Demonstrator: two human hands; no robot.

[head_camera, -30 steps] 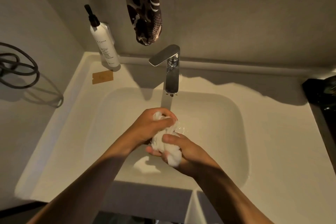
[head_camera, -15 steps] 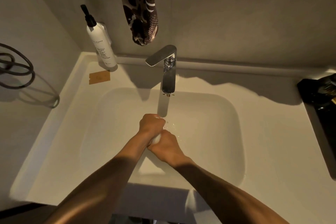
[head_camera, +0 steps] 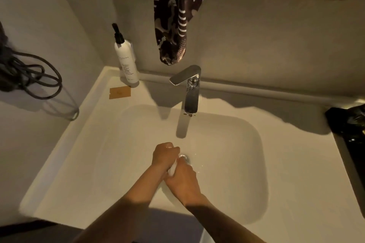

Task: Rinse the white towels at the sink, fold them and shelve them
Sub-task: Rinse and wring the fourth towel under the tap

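Observation:
Over the white sink [head_camera: 227,163], both my fists are clenched around one small white towel [head_camera: 172,169]. Only a sliver of the cloth shows between them. My left hand [head_camera: 164,155] grips the far end and my right hand [head_camera: 183,181] grips the near end, the two hands pressed together above the drain [head_camera: 185,157]. The chrome faucet [head_camera: 190,92] stands behind them, and I cannot tell whether water is running. A few droplets lie on the basin to the right of my hands.
A white pump bottle [head_camera: 126,61] stands at the sink's back left corner beside a tan card [head_camera: 119,92]. A dark patterned cloth [head_camera: 173,16] hangs above the faucet. Dark cables [head_camera: 29,77] hang on the left wall. A black object [head_camera: 349,124] lies at the right.
The bunched towel, plainly visible a second ago, is now squeezed almost out of sight inside both fists. My hands have closed together and sit lower in the basin, away from the spout.

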